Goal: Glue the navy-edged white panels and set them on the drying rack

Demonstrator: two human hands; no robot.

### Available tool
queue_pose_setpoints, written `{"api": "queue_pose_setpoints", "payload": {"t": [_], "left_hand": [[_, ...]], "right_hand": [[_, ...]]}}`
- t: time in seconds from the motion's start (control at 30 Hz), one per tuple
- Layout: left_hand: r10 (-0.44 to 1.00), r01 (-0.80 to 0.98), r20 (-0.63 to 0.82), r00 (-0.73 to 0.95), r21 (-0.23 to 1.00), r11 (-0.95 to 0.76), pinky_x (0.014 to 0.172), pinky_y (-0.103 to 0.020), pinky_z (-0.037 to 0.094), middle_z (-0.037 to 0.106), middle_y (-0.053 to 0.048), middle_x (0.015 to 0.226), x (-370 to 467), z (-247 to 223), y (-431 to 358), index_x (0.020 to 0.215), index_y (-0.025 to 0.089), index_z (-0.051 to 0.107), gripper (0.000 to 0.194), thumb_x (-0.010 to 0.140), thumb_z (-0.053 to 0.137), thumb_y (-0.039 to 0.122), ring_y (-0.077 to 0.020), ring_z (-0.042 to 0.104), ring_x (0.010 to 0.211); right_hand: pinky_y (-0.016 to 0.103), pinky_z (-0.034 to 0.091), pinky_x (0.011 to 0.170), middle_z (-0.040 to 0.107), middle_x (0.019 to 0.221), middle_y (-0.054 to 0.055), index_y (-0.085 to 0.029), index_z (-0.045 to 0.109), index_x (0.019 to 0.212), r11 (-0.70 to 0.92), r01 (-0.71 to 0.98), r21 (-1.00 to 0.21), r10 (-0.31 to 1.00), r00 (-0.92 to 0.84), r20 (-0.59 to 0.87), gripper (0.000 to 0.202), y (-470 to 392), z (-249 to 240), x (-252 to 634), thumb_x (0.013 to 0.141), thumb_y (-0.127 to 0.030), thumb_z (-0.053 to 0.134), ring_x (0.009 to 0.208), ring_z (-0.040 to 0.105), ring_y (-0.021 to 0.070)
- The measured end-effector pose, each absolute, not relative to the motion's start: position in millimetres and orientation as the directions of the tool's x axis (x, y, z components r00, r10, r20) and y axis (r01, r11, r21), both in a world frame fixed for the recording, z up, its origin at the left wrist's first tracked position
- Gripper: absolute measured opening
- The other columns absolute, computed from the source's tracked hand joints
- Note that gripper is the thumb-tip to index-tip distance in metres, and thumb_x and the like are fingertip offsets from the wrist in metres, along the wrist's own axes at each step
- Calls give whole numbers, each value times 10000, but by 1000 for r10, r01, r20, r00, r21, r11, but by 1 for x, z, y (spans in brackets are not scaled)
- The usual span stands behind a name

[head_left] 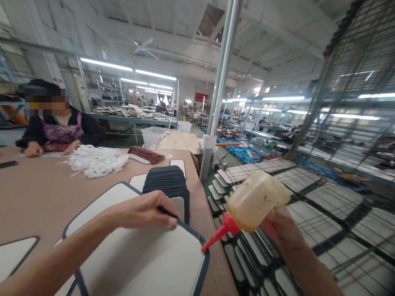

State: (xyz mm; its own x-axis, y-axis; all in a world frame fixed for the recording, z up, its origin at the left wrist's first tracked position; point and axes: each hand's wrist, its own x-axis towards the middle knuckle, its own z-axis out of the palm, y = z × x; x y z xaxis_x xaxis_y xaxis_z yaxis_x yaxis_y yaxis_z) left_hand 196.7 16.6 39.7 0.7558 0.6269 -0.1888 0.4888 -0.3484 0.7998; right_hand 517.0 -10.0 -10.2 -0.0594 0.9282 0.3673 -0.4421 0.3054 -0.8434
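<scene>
My left hand (148, 209) pinches the upper edge of a white panel (148, 259) with a dark border, thumb on its face. In my right hand (282, 226) is a translucent squeeze bottle (256, 199) of yellowish liquid, tilted down to the left. Its red nozzle (220, 233) meets the panel's dark border near the right corner. Beneath and behind the held panel lie other white panels (101, 205) with dark edges. A stack of dark-edged pieces (166, 181) stands just beyond my left hand.
A brown-covered table (40, 193) carries a heap of white strips (97, 160) and a dark red patterned bundle (146, 155). Across it at the left sits a person (64, 127). Wire racks (330, 193) holding panels stand at the right, beside a metal post (216, 90).
</scene>
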Motion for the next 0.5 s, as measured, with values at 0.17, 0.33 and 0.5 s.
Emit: {"api": "queue_pose_setpoints", "payload": {"t": [0.17,0.33,0.5], "left_hand": [[717,539,-186,671,787,-300,574,-249,249,438,26,656,190,33,17,764,114,679,323,856,562,400,-124,359,647],[791,564,-189,582,794,-226,589,-246,273,490,14,694,187,25,16,817,121,691,325,839,561,417,-134,393,665],[813,573,-169,557,787,-229,554,-242,255,439,32,639,184,21,18,711,149,625,343,835,558,463,-125,363,621]], "right_hand": [[423,578,868,769,1023,67,-297,712,1110,374,-415,-829,904,-37,427,473,-14,-22,523,664,-369,851,961,711,298],[492,564,882,773,990,102,-251,705,1113,386,-402,-831,914,48,402,493,-22,-27,521,660,-385,846,1020,686,354],[502,556,892,776,968,89,-271,715,1098,359,-431,-828,932,113,345,524,-30,-22,514,610,-365,881,1054,669,366]]}}
